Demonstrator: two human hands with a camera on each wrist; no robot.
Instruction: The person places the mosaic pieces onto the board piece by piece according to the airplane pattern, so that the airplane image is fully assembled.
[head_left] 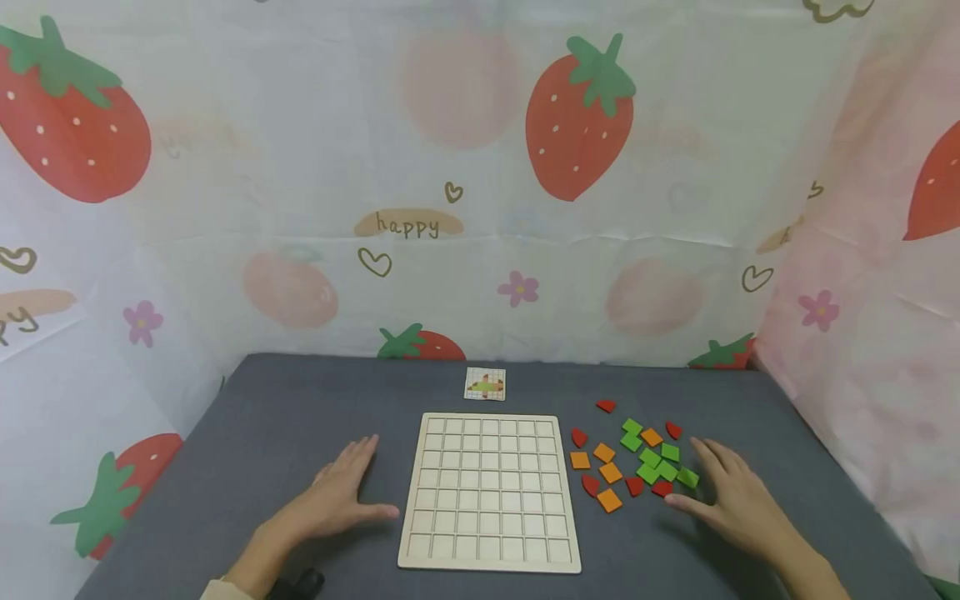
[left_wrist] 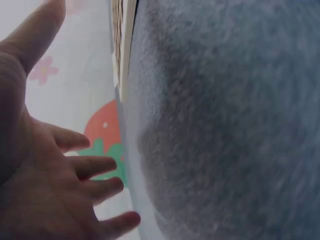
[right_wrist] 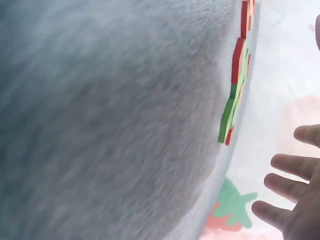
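A pale wooden grid board (head_left: pixel 491 492) lies in the middle of the grey table. To its left is my left hand (head_left: pixel 333 496), fingers extended and thumb apart, holding nothing; its spread fingers also show in the left wrist view. My right hand (head_left: pixel 738 504) is just right of the loose pieces, with fingers extended and nothing in the grasp. Between board and right hand lie several green squares (head_left: pixel 649 457), orange squares (head_left: pixel 610 500) and red curved-edged pieces (head_left: pixel 590 485). The right wrist view catches the edges of green pieces (right_wrist: pixel 227 119) beside the right fingers.
Behind the board sits a small pattern card (head_left: pixel 485 384) with a coloured figure on a grid. A strawberry-print curtain (head_left: pixel 480 167) hangs behind and at both sides of the grey table (head_left: pixel 322 408). Near the left wrist is a dark object (head_left: pixel 306 583), partly cut off.
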